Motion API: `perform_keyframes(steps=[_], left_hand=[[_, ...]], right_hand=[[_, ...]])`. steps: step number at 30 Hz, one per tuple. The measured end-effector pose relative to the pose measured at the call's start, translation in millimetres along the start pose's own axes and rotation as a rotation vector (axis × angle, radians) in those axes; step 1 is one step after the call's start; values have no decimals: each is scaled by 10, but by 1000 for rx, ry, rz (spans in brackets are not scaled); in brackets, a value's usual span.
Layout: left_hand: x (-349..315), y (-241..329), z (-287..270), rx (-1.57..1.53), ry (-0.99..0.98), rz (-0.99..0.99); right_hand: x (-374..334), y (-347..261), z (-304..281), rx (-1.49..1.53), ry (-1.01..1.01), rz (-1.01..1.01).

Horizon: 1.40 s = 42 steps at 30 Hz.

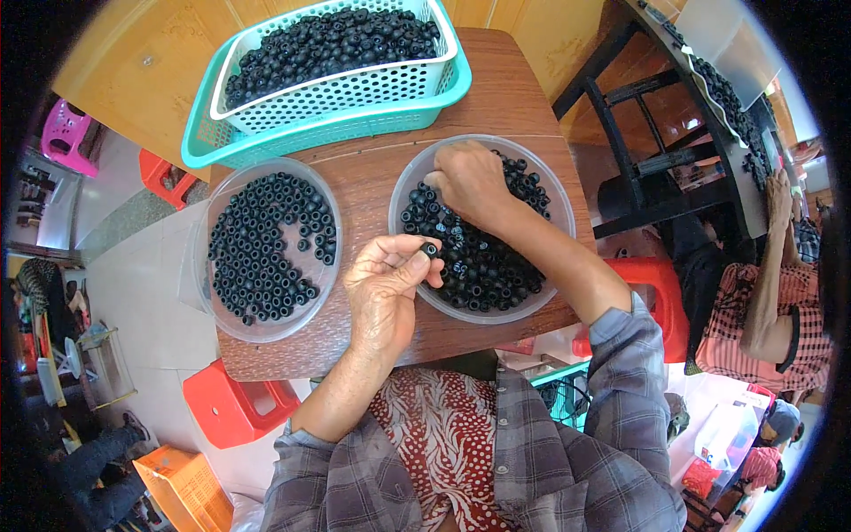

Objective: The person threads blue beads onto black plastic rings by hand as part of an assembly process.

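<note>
My left hand [386, 288] pinches one small black bead-like piece [430, 250] with a round hole between thumb and fingers, at the near left rim of the right tub. My right hand [472, 182] is inside the right round clear plastic tub [567, 208], at its far side, fingers curled down. Whatever those fingers hold, if anything, is hidden. Many loose black bead-like pieces [483, 284] with holes lie in this tub, some with pale marks. The left round clear tub [206, 257] holds similar black pieces [261, 239] spread over its bottom.
A white perforated basket [355, 96] heaped with black pieces sits inside a turquoise basket [199, 160] on the far side of the wooden table [496, 80]. Red stools [230, 408] stand below. At the right, another person [762, 310] works at a dark table [722, 133] bearing black pieces.
</note>
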State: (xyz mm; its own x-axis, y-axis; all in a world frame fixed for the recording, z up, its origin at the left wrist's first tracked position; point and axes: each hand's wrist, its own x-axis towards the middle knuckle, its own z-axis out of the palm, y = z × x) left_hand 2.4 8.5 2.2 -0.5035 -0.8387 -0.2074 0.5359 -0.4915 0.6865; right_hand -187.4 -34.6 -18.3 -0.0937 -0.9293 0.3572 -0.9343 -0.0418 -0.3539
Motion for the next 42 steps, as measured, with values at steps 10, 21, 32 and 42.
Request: perform_keyframes(steps=[10,21,32,42], left_hand=[[-6,-2,29,10,22,12],[-28,-47,29,65,11,36],[-125,-45,138,70,14,-14],[-192,-60,196,146,-3,82]], right_hand=[[-11,-60,28,-240,5,-149],[-102,-12,-151,-35,-116,-10],[-745,-415,-896,1142,-212,295],[-832,-531,-848,1100,-130,217]])
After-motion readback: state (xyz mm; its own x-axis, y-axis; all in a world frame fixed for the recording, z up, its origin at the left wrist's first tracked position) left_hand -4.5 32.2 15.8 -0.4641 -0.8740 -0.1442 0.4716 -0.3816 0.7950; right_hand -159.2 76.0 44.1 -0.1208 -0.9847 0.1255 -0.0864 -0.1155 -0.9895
